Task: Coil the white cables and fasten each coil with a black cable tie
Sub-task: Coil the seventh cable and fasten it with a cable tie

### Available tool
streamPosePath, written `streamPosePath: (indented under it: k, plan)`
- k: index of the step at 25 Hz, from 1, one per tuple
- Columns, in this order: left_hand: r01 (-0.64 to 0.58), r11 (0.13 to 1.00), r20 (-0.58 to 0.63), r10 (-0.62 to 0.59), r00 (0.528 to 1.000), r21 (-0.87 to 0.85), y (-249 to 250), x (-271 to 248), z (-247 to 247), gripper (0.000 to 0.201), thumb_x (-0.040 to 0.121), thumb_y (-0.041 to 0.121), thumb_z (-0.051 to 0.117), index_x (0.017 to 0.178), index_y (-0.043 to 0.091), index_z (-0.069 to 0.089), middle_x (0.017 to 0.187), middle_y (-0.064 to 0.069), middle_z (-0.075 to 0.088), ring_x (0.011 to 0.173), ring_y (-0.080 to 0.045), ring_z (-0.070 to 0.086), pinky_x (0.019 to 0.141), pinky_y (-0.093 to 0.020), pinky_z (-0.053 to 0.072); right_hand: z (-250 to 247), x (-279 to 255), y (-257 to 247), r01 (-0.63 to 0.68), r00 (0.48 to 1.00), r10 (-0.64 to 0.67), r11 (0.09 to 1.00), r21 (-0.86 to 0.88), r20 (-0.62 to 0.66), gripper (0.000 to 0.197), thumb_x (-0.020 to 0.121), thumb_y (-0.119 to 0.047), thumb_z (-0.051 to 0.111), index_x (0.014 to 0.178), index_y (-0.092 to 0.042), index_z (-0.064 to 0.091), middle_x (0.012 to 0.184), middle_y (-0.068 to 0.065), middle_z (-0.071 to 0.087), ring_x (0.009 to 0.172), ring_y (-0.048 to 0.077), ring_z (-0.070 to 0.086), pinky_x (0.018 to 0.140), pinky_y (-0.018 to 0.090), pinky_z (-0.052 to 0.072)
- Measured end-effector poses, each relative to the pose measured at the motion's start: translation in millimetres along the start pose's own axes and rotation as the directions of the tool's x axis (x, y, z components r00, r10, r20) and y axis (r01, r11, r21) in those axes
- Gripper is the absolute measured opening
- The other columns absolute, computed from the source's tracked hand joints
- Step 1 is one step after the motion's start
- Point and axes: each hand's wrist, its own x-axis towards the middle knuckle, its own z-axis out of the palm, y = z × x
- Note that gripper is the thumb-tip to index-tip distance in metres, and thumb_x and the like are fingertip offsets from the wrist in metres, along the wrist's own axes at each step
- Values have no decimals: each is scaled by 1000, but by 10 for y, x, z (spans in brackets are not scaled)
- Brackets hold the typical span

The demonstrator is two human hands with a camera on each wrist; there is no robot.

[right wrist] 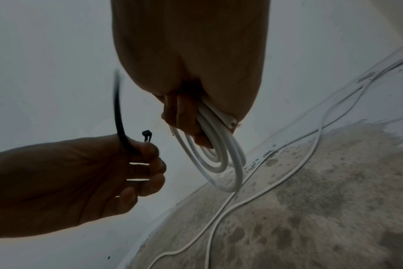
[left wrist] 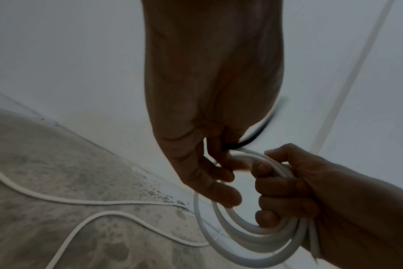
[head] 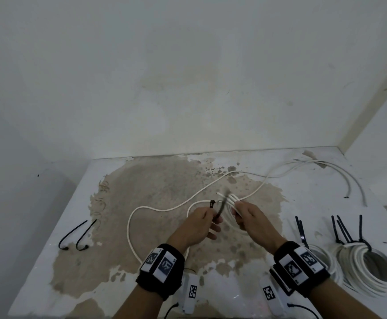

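My right hand [head: 245, 215] grips a small coil of white cable [right wrist: 221, 160] held above the worn table [head: 95, 279]; its loops hang below the fist [left wrist: 288, 196]. The coil [left wrist: 242, 242] trails into loose white cable [head: 164, 207] that snakes over the table. My left hand [head: 207, 221] pinches a black cable tie [right wrist: 121, 116] just left of the coil, its head [head: 212, 203] sticking up and its tail [head: 222, 203] curving toward the coil. In the right wrist view my left hand [right wrist: 140, 163] holds the tie a short gap away from the coil.
Two loose black ties [head: 77, 236] lie at the left. Two finished coils [head: 370, 270] with black ties stand at the right front, near several more ties [head: 344, 229]. Further white cables [head: 340, 171] run to the back right corner. Walls close in behind and right.
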Motion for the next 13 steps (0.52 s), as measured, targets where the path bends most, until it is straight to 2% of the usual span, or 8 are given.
streamPosePath:
  k: [2,4,7,9,11,13]
  plan:
    - [-21,999,35,22,999,-33,-15,-17,-7,32,106,13,34,107,2,64,88,-5,59,71,-12,65,63,-21,55,1,-3,-13,30,1000,-30,999,13,7,40,110,-22,33,74,-14,49,55,-10,36,50,6,29,51,22,28]
    - [-39,992,-16,38,999,-124,-6,-32,-21,26,104,8,42,115,-1,64,81,-5,61,61,-7,65,61,-18,55,-1,-7,-38,50,999,-50,998,27,18,40,110,-21,32,74,-14,46,54,-11,36,49,5,29,51,19,28]
    - [-65,984,-121,44,992,-169,17,-37,-87,17,99,8,54,107,3,69,77,-9,68,53,-8,64,54,-19,53,-1,-13,-89,72,996,-74,996,45,40,39,111,-22,32,75,-13,45,56,-12,36,50,4,28,52,17,29]
    - [-33,993,-135,17,991,-116,38,-47,-124,15,96,7,59,100,-2,70,75,-10,71,50,-10,62,51,-20,51,9,0,-100,110,992,-111,994,21,61,39,111,-26,33,75,-14,44,58,-12,37,51,4,30,53,19,30]
    - [-11,997,-141,1,990,-71,46,-44,-149,17,94,8,62,98,-5,71,73,-10,72,50,-11,62,52,-21,51,34,16,-111,175,981,-168,982,-69,100,41,109,-35,34,75,-17,46,60,-12,41,54,7,34,56,23,32]
    - [-17,996,-145,5,989,-87,86,-62,-154,15,93,13,65,94,1,74,74,-9,72,51,-10,63,53,-21,52,71,9,-142,244,963,-218,954,-173,155,41,104,-42,34,78,-17,53,63,-12,47,57,7,41,59,24,35]
